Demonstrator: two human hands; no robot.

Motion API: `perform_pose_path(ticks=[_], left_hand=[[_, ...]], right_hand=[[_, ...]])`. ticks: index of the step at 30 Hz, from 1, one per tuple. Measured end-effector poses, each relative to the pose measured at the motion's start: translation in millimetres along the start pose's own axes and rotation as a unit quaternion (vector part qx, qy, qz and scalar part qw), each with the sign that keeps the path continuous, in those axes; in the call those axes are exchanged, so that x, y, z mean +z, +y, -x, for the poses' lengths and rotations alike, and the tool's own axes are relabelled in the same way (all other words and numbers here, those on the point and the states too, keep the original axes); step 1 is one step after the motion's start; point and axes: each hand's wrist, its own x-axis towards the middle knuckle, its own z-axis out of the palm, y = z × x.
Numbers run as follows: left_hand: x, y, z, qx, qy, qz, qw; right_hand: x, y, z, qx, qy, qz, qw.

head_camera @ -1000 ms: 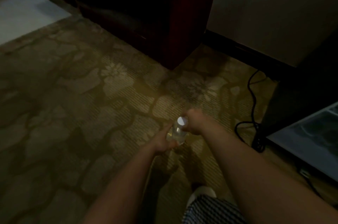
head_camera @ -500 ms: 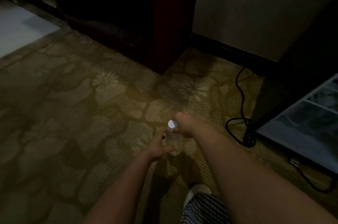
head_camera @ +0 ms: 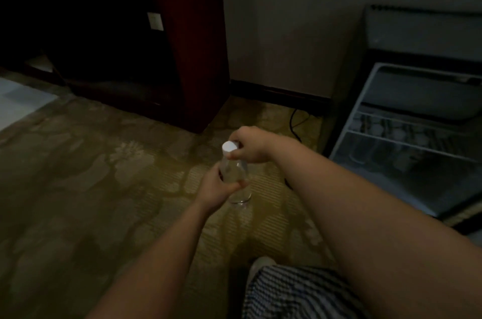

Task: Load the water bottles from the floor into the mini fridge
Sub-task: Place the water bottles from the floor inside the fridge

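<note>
A clear water bottle (head_camera: 236, 175) with a white cap (head_camera: 229, 147) is held upright above the patterned carpet in the middle of the view. My left hand (head_camera: 216, 188) wraps around its body from the left. My right hand (head_camera: 251, 145) grips the neck just under the cap from the right. The mini fridge (head_camera: 414, 136) stands open at the right, its wire shelves showing several bottle caps in the dim interior.
A dark red wooden cabinet (head_camera: 190, 58) stands behind the bottle. A black power cable (head_camera: 293, 123) runs along the floor by the wall and fridge. My checked shorts (head_camera: 294, 292) and a white shoe (head_camera: 260, 264) sit at the bottom.
The view has swung up and to the right, bringing the open fridge into sight. Both hands have lifted the bottle higher off the carpet, still gripping it.
</note>
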Motion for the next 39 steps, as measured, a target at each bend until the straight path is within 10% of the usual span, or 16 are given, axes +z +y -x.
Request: perform_pose_path(ticks=[15,39], left_hand=[[110.7,208.5,33.7,0.144,-0.187,-0.143,0.961],[319.1,219.2,-3.2,0.114,-0.333,-0.143,0.925]], right_hand=[[-114.7,81.7,194.8,0.060,0.328,-0.031,0.942],[-98.0,256.0,257.4,0.316,0.352,-0.136,0.870]])
